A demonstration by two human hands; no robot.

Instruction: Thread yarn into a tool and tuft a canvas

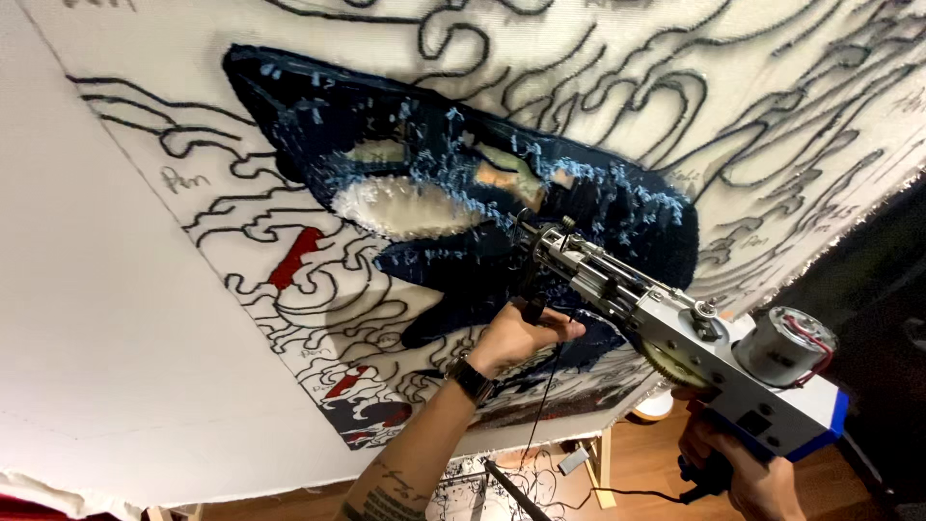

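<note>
Where the left hand (pixel 521 336) closes its fingers on the front grip of the tufting gun (pixel 675 333) and the right hand (pixel 738 473) wraps the rear handle low at the right edge of view, the tool lies between them, its long axis running from lower right up to upper left. The needle end (pixel 526 227) touches the stretched backing cloth (pixel 145 289) inside the dark blue tufted patch (pixel 482 193); the left hand is the nearer to the cloth. The motor (pixel 791 345) sits at the rear, with a black cord (pixel 550 386) hanging below.
</note>
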